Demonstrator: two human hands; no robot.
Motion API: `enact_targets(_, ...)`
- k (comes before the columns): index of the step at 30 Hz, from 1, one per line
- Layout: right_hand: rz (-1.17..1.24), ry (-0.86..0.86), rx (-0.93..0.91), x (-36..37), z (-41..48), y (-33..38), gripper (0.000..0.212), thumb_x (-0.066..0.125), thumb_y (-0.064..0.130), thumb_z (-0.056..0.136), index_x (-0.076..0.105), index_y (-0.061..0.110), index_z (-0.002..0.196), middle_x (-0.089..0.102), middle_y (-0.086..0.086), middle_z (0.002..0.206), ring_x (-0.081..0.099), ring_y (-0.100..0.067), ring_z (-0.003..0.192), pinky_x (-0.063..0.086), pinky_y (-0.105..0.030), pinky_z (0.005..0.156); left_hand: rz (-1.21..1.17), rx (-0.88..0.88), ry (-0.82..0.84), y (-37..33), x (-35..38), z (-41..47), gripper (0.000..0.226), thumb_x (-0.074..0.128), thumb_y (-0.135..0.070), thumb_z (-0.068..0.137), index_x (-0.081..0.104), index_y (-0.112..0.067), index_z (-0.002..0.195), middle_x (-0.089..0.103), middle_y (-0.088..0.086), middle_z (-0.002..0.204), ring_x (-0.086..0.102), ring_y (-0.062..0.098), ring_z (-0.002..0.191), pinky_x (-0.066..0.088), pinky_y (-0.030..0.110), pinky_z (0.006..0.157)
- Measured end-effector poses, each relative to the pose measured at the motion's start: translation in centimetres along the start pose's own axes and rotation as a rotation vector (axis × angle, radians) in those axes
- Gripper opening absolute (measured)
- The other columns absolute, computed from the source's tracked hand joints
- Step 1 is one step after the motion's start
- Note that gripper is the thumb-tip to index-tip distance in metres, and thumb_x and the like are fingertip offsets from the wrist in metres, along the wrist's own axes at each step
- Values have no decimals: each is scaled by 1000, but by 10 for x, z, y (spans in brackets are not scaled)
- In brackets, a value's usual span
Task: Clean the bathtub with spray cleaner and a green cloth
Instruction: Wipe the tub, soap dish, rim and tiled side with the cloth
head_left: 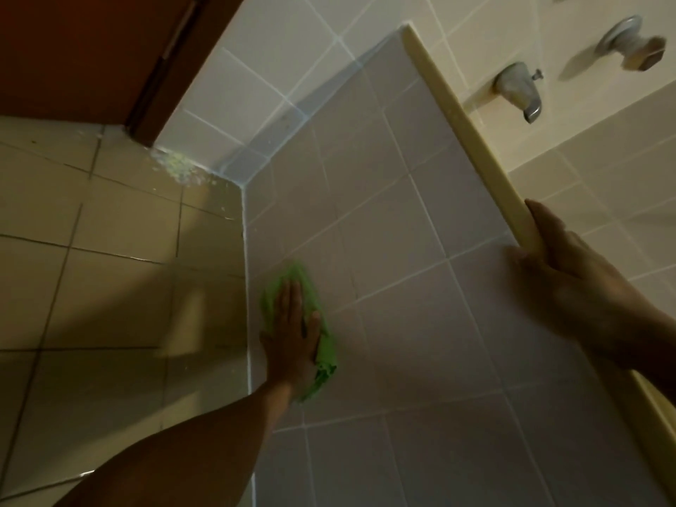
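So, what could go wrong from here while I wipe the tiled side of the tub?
1. The floor looks glossy, maybe wet; you lean with the right hand gripping the rim, so a foot might slip.
2. Pale specks lie in the floor corner by the door; the green cloth under your flat left hand could drag them onto the tiled side.

**One grip flat, one clamped**

The left grip lies palm-down, fingers straight and close together, thumb spread to the side. It presses on a crumpled green cloth. Its bare forearm reaches up from the lower left edge. The right grip wraps a cream-coloured tub rim, thumb on the near face and fingers over the far side. Its wrist leaves the frame at right.
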State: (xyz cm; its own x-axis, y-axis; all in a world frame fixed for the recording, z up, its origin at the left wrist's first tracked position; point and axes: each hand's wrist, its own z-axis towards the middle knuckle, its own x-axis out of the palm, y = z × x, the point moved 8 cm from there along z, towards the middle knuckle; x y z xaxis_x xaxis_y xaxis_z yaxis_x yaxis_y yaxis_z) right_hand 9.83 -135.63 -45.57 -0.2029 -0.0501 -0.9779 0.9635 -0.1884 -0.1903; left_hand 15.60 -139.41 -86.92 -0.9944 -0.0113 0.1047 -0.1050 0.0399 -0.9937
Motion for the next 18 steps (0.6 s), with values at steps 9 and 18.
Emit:
enact_targets(9, 100, -34, 14, -1, 9, -3, 57, 45, 74, 93, 14, 74, 141, 58, -11, 134, 55, -26, 94, 48, -48, 83, 90, -44, -70, 57, -3, 19, 85, 7, -72, 94, 7, -24, 164, 11, 3, 172, 11, 26, 159, 13, 53, 125)
enact_targets(18, 104, -7, 60, -2, 8, 5, 59, 42, 74, 83, 18, 80, 136, 61, -5, 120, 64, -28, 79, 52, -41, 66, -136, -40, -82, 77, -5, 5, 83, 18, -87, 89, 5, -42, 158, 5, -12, 169, 7, 18, 159, 8, 41, 129)
